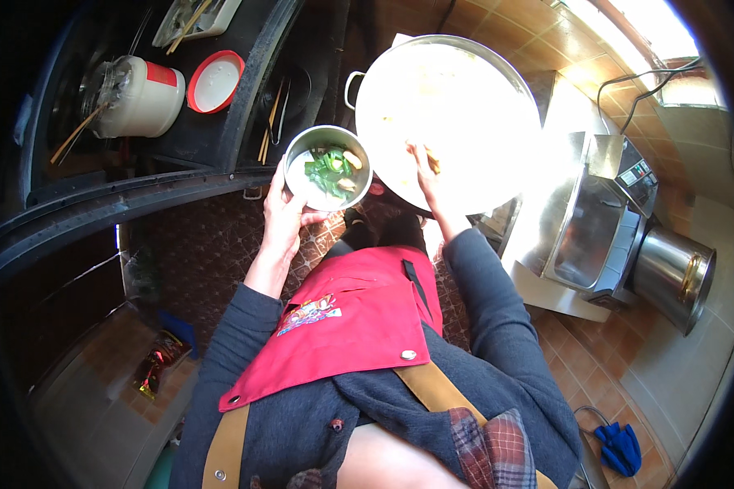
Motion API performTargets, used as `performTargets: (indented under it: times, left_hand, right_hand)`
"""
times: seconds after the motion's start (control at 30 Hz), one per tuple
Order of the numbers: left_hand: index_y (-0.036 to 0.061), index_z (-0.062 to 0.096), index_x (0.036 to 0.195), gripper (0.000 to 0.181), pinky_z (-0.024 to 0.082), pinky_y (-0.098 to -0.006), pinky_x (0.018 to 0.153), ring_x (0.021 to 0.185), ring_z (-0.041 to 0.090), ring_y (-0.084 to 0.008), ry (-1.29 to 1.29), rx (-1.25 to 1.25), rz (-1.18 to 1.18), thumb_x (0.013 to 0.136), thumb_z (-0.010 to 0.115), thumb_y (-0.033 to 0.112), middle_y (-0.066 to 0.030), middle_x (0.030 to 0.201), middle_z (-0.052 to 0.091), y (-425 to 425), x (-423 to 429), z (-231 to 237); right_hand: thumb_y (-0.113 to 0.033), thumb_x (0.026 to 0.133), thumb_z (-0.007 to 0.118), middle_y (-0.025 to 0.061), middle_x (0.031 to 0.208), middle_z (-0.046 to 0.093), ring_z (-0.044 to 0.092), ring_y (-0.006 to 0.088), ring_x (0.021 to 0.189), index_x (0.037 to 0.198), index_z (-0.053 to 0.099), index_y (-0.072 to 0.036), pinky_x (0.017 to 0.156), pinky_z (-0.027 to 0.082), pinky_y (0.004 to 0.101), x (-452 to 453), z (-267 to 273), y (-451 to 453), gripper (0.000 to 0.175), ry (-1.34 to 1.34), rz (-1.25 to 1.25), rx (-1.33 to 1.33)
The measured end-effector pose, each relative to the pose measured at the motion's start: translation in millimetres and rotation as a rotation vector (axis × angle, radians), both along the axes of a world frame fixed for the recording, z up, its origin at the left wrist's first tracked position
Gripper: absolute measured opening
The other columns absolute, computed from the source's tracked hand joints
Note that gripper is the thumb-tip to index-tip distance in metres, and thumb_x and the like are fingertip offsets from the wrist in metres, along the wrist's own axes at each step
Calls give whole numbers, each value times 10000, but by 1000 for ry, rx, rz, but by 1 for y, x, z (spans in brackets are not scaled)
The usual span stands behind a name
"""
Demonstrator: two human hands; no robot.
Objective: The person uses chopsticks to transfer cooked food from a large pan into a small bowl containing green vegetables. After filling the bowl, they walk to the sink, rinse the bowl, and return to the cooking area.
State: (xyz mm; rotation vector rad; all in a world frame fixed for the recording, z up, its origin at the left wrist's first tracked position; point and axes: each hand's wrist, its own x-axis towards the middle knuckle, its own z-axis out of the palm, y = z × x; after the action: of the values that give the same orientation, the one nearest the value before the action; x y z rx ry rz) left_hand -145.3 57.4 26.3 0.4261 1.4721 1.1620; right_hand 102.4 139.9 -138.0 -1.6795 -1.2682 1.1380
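My left hand (284, 214) grips a small round metal bowl (290, 177) by its near left side, thumb at the rim. Inside lie cut green leaves (330, 168) and several pale yellowish pieces (352, 160) that look like ginger, in what seems to be liquid. Just right of the bowl stands a very large metal pot (445, 38) with a side handle, its interior washed out by glare. My right hand (427, 174) reaches over the pot's near part, with a yellowish-brown piece at its fingers. Glare hides whether the fingers are closed on that piece.
Left, a dark counter holds a white plastic jar (153, 98), a red-rimmed lid (217, 82), chopsticks (270, 122) and a white tray (220, 24). Right are a stainless fryer-like appliance (587, 244), a tall metal pot (670, 275) and hanging cables (630, 79). A blue cloth (618, 449) lies lower right.
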Motion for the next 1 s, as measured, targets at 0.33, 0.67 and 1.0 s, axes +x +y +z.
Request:
performTargets:
  times: [0.33, 0.67, 1.0]
  left_hand:
    - [141, 272, 1529, 672, 637, -288, 612, 1004, 676, -237, 38, -26, 1, 920, 480, -53, -160, 1340, 534, -6, -1, 6]
    - [144, 245, 1539, 715, 634, -277, 596, 943, 696, -233, -28, -12, 24, 905, 511, -53, -151, 1337, 541, -6, 3, -4]
    - [141, 245, 1539, 724, 631, -269, 584, 905, 703, -233, -17, -10, 58, 882, 431, -99, -163, 1318, 546, -10, -3, 1]
  right_hand:
    - [-323, 995, 589, 107, 1000, 730, 694, 164, 897, 1067, 703, 18, 845, 526, 293, 30, 20, 58, 367, 85, -359, 138]
    - [-354, 1000, 570, 92, 897, 738, 682, 120, 833, 1115, 694, 0, 809, 513, 270, 78, 73, 47, 393, -28, -133, 172]
    - [-181, 986, 593, 29, 1021, 724, 657, 104, 956, 1158, 694, -76, 790, 521, 242, -4, -2, 92, 225, 166, 609, 425]
